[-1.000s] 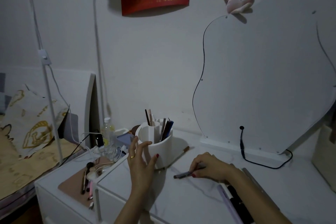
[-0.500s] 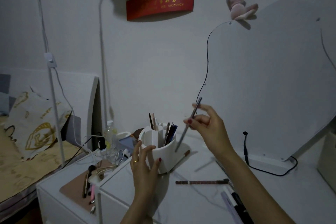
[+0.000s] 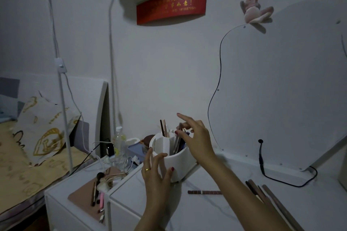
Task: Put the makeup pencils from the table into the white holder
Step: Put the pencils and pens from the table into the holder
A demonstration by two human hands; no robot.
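Note:
The white holder (image 3: 176,165) stands on the white table (image 3: 216,212), with several pencils upright in its compartments. My left hand (image 3: 156,172) cups its front left side, thumb on the front wall. My right hand (image 3: 195,137) hovers over the holder's right compartment; thumb and middle finger touch the top of a grey pencil (image 3: 177,142) that stands inside it, and the index finger points up. A brown pencil (image 3: 204,192) lies flat on the table just right of my left hand. Several more pencils (image 3: 266,195) lie at the right, partly hidden by my right forearm.
A large curved white panel (image 3: 281,84) leans on the wall behind the table, with a black cable (image 3: 262,163) trailing from it. A clear bottle (image 3: 119,142) and small jars stand left of the holder. A lower cabinet (image 3: 62,202) holds a pink tray with brushes. A bed lies at far left.
My right hand picked the grey pencil off the table, lifted it and lowered it into the holder's right compartment. My left hand stayed on the holder. The view shifted down slightly.

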